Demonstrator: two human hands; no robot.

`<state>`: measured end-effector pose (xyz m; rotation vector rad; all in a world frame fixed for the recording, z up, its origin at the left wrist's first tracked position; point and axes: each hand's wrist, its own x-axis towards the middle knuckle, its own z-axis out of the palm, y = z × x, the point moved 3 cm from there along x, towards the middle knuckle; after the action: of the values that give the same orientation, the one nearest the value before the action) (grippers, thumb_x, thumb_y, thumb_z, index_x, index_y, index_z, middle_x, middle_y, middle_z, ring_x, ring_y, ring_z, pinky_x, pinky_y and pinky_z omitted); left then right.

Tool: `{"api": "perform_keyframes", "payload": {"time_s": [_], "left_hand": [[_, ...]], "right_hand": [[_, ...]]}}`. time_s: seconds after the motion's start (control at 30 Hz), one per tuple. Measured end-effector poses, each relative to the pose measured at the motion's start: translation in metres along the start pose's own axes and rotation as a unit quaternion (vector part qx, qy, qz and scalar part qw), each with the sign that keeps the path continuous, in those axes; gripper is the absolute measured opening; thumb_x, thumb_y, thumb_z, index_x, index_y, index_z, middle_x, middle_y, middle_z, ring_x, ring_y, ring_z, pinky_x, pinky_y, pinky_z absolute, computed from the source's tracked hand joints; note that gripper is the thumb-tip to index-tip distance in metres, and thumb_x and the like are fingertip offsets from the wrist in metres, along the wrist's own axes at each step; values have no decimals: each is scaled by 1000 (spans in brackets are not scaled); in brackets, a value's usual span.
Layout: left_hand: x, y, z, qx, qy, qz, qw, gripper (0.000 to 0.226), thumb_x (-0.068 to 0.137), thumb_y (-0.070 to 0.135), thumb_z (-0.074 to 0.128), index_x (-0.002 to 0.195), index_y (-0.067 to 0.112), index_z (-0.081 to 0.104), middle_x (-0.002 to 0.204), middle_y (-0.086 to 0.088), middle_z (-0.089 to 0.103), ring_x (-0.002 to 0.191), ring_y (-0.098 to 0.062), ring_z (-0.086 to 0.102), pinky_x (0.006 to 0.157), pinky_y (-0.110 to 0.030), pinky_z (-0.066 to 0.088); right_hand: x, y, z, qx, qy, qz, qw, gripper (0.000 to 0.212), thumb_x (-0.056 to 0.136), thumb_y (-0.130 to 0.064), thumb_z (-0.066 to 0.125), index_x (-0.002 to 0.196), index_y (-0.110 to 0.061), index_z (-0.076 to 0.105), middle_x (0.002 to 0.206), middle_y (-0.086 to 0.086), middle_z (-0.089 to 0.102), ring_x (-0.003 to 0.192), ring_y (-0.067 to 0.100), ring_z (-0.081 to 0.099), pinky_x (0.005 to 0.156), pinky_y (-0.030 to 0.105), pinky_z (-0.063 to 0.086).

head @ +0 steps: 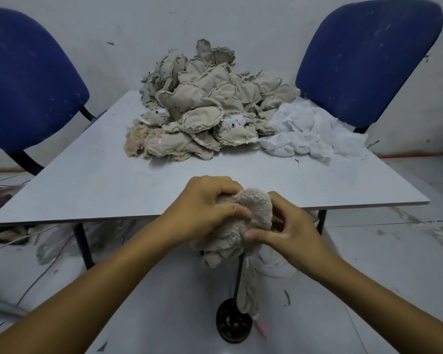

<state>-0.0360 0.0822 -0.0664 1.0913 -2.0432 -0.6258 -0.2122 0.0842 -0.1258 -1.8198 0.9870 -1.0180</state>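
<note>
A beige fuzzy plush skin (243,226) sits over the top of a thin black upright rod (237,279) that rises from a round black base (233,321) on the floor, just in front of the table's near edge. My left hand (205,208) grips the plush from the left, thumb pressed on its front. From the right, my right hand (289,226) pinches its lower part with thumb and fingers. A strip of the plush hangs down along the rod.
On the grey table (100,180) lies a big heap of beige unstuffed plush skins (202,108), with white stuffing or fabric (307,131) at its right. Two blue chairs (28,80) (363,54) stand behind the table. Wires and scraps (31,251) lie on the floor at left.
</note>
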Motion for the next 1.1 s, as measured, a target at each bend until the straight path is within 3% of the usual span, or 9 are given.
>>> {"api": "perform_keyframes", "payload": {"time_s": [0.07,0.17,0.3,0.47,0.63,0.73,0.9,1.03,1.1], "left_hand": [[1,3,-7,-95,47,8,994,10,71,17,80,78,23,75,75,12,68,75,-4,63,70,-24,50],[3,-3,-24,-222,11,-28,975,16,71,9,77,75,25,76,74,10,69,73,-4,64,65,-18,51],[2,-20,-35,-78,-117,-58,988,21,74,2,82,91,6,71,87,-8,70,81,-11,63,74,-31,52],[0,-22,-22,3,-115,-40,993,51,74,8,85,80,54,65,86,30,67,85,10,61,74,-13,46],[-1,-34,3,182,-191,-67,962,36,75,21,83,66,36,52,72,21,59,76,6,56,61,-12,38],[0,-31,3,164,-185,-61,967,32,73,22,83,69,34,54,70,19,60,70,4,55,61,-12,39],[3,-13,-19,-101,-73,5,992,25,75,37,79,81,21,61,77,4,58,73,-9,55,64,-25,45],[4,-29,-10,48,-177,-61,981,18,70,18,87,78,18,70,73,9,69,74,-8,65,71,-34,56],[3,-31,-3,95,-202,-65,973,30,69,12,87,85,31,71,77,21,71,78,4,65,71,-24,53]], "right_hand": [[-1,1,0,-51,-44,-11,998,49,69,-47,82,113,-39,62,111,-8,69,104,7,66,88,34,55],[3,-4,-8,-32,17,-56,998,27,79,-17,83,103,-24,72,98,-10,71,92,7,67,80,27,53],[5,-20,-18,-53,94,-149,983,18,78,-23,72,96,-23,72,92,-14,68,86,11,66,75,16,48],[1,-14,-16,-132,74,-121,981,17,81,-25,78,97,-29,72,88,-14,66,80,9,62,68,17,43],[1,-7,-8,-229,17,-105,967,13,83,-21,78,95,-19,76,83,-11,63,81,4,57,67,15,41],[-3,-13,-12,-196,66,-126,970,18,82,-25,78,97,-16,77,84,-10,66,79,5,60,69,17,43],[-1,-34,-19,-213,113,-184,953,21,87,-34,69,100,-19,76,82,-12,63,77,5,58,67,15,42],[4,-25,-6,-275,-16,-142,951,11,89,-31,71,91,-21,76,76,-9,55,73,7,52,65,27,40],[5,-22,0,-268,-39,-135,953,6,89,-30,72,83,-26,72,72,-16,48,71,-3,47,64,19,35]]}}
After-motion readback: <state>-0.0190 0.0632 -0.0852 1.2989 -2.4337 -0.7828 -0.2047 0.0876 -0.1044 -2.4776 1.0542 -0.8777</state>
